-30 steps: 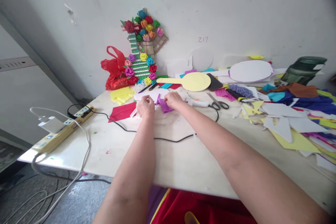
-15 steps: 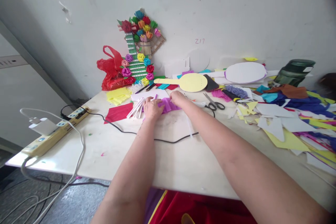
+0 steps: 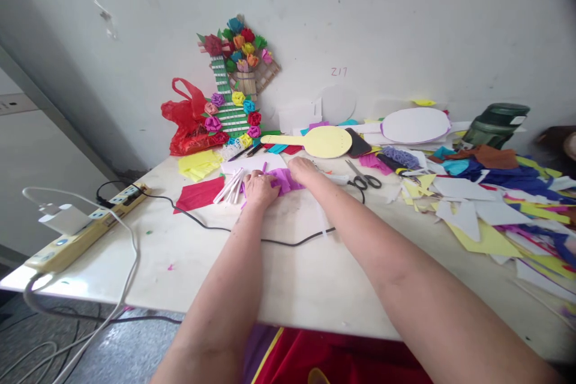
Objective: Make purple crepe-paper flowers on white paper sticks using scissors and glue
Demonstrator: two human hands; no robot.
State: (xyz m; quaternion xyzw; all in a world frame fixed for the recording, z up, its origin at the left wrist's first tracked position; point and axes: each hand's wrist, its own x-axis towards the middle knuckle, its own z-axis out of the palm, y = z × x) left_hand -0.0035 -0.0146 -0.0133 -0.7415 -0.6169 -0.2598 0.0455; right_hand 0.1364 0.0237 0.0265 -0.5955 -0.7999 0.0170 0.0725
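Pale table (image 3: 310, 288): left hand (image 3: 261, 189) spread on purple paper (image 3: 284, 182); right hand (image 3: 301, 169) curled, grip hidden.

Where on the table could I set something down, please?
Bare tabletop shows between the left forearm and right forearm, in front of the black cable, and between the right forearm and the paper scraps. It is crowded around the left hand, right hand and purple paper, and along the wall.

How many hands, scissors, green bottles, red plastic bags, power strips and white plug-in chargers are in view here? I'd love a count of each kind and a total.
Hands: 2, the left hand and the right hand
Scissors: 1
Green bottle: 1
Red plastic bag: 1
Power strip: 1
White plug-in charger: 1
Total: 7
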